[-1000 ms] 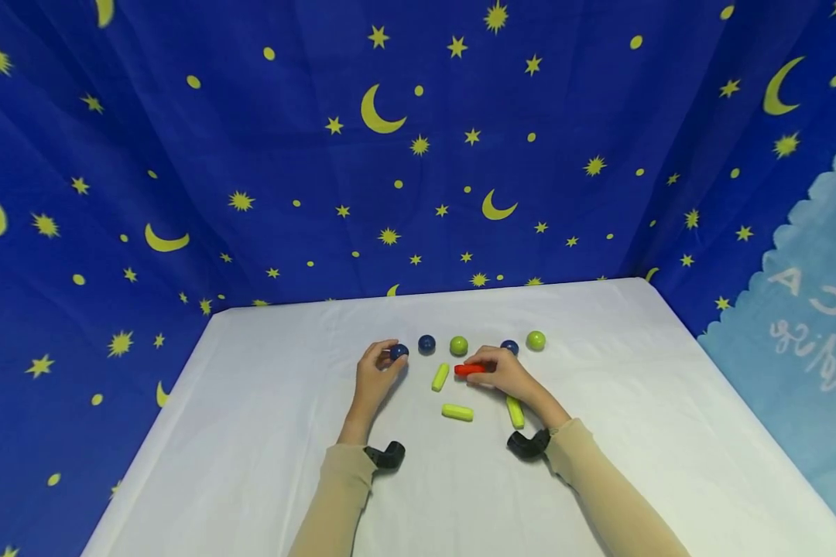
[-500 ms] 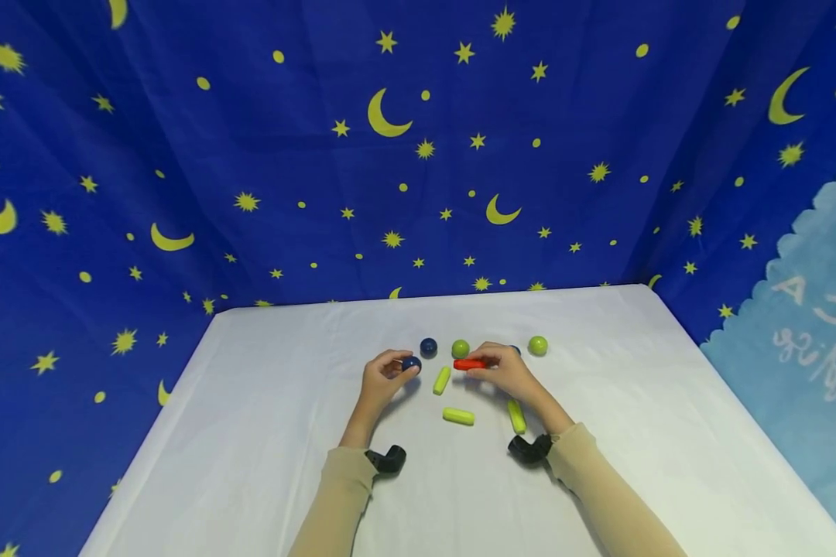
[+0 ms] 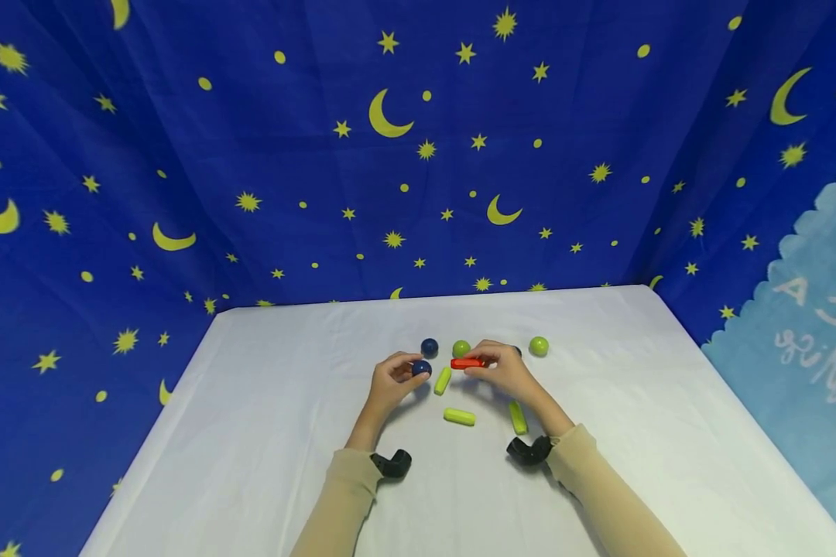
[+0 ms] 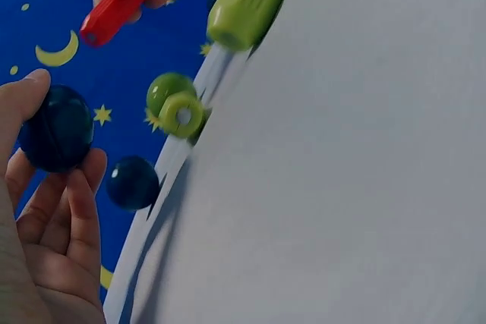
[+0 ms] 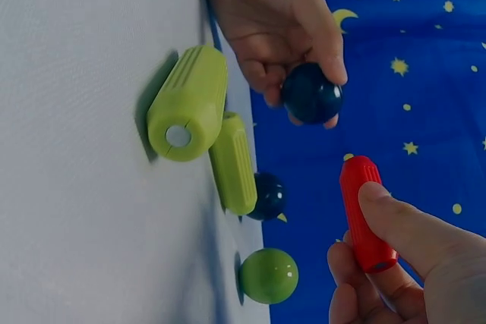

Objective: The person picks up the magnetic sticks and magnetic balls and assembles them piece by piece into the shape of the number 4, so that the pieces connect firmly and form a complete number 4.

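Observation:
My left hand pinches a dark blue ball between thumb and fingers, raised off the white table. A short way to its right, my right hand grips a red grooved stick, whose free end points left toward the ball. Ball and stick are apart. In the right wrist view the red stick has a small grey disc on its near end. Just below the two hands lies a lime-green stick. Behind them stand another blue ball and a green ball.
Two more lime-green sticks lie nearer me, one crosswise and one beside the right wrist. At the right is a second green ball; a blue ball is mostly hidden by my right hand. A starry blue cloth hangs behind the table.
My left hand has carried the blue ball rightward and a little toward me, closer to the red stick. My right hand has lifted the red stick slightly. The loose pieces have stayed put.

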Demonstrator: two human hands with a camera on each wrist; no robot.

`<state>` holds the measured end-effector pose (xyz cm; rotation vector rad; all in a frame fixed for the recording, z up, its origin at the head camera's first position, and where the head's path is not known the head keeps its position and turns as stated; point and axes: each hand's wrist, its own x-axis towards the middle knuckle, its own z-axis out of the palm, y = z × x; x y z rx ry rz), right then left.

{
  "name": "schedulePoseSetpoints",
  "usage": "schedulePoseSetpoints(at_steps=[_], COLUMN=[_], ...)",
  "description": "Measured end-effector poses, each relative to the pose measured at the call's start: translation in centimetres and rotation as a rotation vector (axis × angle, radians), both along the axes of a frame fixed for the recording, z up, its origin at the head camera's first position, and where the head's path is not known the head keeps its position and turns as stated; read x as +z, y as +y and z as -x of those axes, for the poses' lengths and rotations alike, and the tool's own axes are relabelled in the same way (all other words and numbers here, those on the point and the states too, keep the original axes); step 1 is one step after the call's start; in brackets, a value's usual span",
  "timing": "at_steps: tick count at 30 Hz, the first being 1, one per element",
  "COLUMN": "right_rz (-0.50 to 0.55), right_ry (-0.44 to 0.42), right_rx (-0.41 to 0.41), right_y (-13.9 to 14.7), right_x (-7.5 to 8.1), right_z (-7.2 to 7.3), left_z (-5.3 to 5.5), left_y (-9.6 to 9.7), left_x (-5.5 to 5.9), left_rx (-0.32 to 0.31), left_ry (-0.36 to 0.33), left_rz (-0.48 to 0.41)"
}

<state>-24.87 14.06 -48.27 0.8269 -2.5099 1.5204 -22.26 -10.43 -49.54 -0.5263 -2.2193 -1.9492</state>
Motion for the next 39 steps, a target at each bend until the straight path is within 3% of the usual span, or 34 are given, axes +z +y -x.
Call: schedulePoseSetpoints(at_steps=[5, 15, 23, 27, 35, 39], right_rz=[0.012, -0.033, -0.038, -0.032, -0.040, -0.048], right_ry=[0.012, -0.019, 0.011, 0.029, 0.014, -0.010], right_rx=[0.024, 0.020, 0.052, 0.052, 0.019, 0.005], right_y=[-0.2, -0.8, -1.6, -1.7, -1.9, -1.7], right_x=[0.2, 0.5, 3.3, 3.5, 3.1, 1.4], right_z=[-0.2, -0.7, -2.6, -2.9, -2.7, -1.6], left_z=[-0.2, -0.5, -0.4, -0.4, -0.3, -0.3], left_y=[0.7, 1.1, 1.2, 1.2, 1.3, 1.3], left_x=[0.1, 0.1, 0.0, -0.1, -0.2, -0.1], left_rx=[-0.050, -0.052, -0.079, -0.083, -0.063, -0.055], left_ry=[-0.014, -0.001, -0.025, -0.021, -0.024, -0.015], left_rz=[0.037, 0.031, -0.008, -0.019, -0.011, 0.003])
